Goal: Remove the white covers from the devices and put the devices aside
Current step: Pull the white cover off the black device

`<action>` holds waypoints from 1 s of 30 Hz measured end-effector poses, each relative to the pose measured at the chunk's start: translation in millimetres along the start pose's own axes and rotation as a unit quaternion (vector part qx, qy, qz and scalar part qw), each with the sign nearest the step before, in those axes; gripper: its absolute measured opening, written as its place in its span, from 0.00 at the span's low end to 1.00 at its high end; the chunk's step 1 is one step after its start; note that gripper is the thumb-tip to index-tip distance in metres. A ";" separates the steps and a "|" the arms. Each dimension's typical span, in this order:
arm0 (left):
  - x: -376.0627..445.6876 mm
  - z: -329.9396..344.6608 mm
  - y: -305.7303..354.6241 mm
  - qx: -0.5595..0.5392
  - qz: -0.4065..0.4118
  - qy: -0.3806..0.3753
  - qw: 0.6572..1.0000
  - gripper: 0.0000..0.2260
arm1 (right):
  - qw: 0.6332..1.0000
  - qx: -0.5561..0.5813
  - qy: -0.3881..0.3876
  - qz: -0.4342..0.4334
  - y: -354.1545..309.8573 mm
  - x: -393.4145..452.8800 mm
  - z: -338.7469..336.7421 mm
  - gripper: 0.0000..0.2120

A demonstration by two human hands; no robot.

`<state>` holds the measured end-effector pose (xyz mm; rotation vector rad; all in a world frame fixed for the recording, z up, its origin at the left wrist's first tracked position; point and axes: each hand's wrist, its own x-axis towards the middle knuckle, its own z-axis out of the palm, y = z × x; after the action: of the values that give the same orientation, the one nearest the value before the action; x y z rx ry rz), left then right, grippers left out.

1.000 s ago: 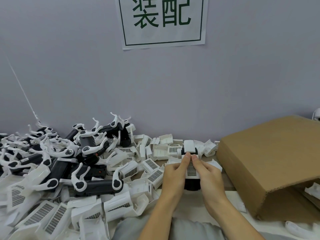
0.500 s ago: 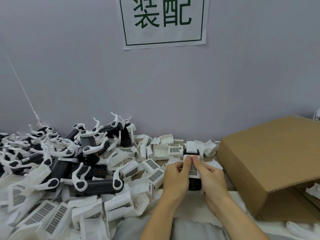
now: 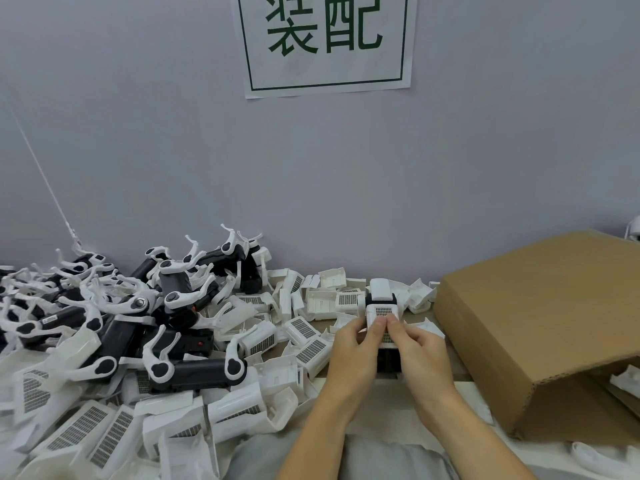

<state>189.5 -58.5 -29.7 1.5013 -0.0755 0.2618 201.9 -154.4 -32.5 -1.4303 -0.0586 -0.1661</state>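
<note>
Body check from my feed, head view only. Two bare forearms come in from the bottom edge, no sleeves visible anywhere along them. Left hand [image 3: 353, 351] and right hand [image 3: 420, 355] both bare: no gloves, no rings, no watch or wrist strap that I can see. Nails look short and unpainted, though they're small in frame. Below the arms, at the bottom centre, there's light grey-blue fabric [image 3: 381, 459], smooth, no print or seams I can make out; can't tell whether it's a shirt or trousers. Nothing else of the person is in the picture.
</note>
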 end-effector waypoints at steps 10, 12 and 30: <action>1.8 -2.7 6.3 -0.112 -0.070 0.074 0.988 0.11 | 0.998 0.031 -0.051 -0.005 -2.4 -1.9 3.4 0.12; 1.8 -3.3 8.8 -0.146 -0.097 0.082 0.981 0.11 | 0.998 0.018 -0.046 -0.025 -1.9 -2.0 3.7 0.12; 3.9 -5.4 5.1 -0.196 -0.097 0.015 0.976 0.27 | 0.958 -0.228 0.006 -0.172 -1.3 -7.5 6.1 0.16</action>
<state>191.6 -52.5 -24.3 1.1022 0.0430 0.1040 194.7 -148.0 -31.4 -1.8732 -0.2749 -0.5005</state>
